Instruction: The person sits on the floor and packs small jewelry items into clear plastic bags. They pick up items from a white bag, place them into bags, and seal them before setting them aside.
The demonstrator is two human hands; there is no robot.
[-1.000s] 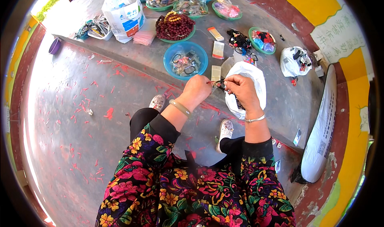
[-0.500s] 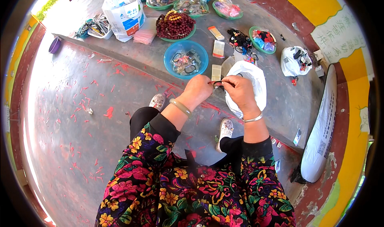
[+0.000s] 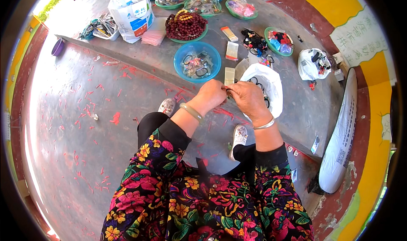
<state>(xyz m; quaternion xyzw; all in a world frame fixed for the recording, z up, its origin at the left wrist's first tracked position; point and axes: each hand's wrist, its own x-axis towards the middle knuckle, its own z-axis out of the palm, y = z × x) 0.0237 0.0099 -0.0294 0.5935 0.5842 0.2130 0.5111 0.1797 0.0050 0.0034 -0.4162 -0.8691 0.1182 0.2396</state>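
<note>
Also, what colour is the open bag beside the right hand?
The open bag beside the right hand is white; it shows best in the head view.

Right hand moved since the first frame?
Yes: the right hand has shifted left, judged against the blue basin, with its fingertips now nearer the left hand.

A smooth grey floor (image 3: 63, 156) is littered with thin red scraps (image 3: 115, 119) and met by a low raised platform (image 3: 299, 103), also grey. The right side is bounded by a curving yellow wall (image 3: 377, 156), edged below by a maroon band (image 3: 288, 9) whose paint is chipped in places. A pale panel (image 3: 358, 33) is marked with writing. The left side is flooded with bright daylight; greenery (image 3: 51, 7) is glimpsed at upper left.
</note>
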